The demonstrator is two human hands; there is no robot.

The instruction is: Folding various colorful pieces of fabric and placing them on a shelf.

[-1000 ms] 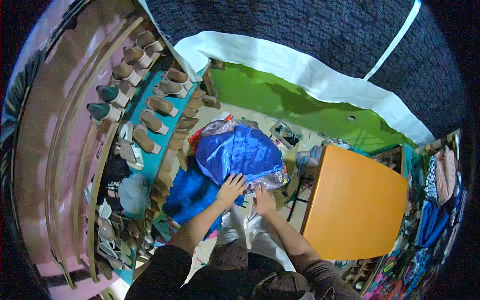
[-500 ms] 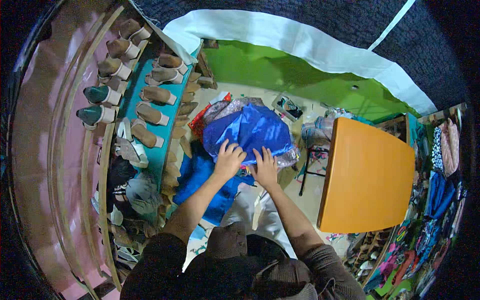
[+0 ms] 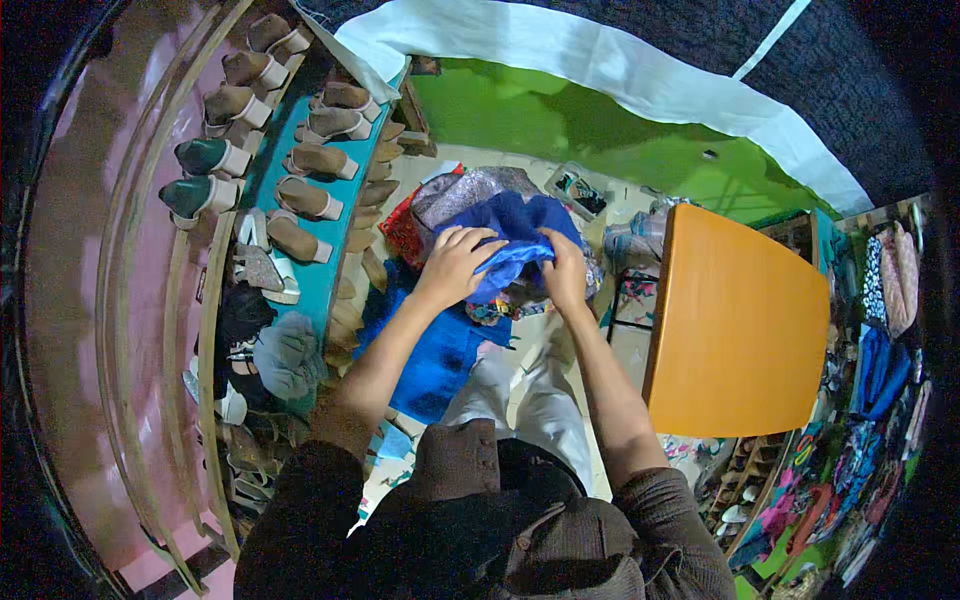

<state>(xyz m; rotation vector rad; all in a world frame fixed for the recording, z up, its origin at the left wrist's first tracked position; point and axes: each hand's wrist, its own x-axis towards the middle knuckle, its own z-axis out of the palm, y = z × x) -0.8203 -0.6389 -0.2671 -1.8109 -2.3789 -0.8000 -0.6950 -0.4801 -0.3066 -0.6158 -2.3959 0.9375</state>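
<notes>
Left hand (image 3: 460, 268) and right hand (image 3: 563, 268) pinch blue cloth (image 3: 510, 217) between them, silvery fabric (image 3: 442, 197) lying just beyond the grip; an even hold should keep slippery folds together.

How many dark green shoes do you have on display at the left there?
2: one dark green shoe to the left of the teal shelf, and a second dark green shoe just below it in the picture. Others may be hidden.

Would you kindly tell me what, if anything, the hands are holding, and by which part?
The left hand and the right hand hold the blue cloth by its bunched near part, one at either side.
</notes>
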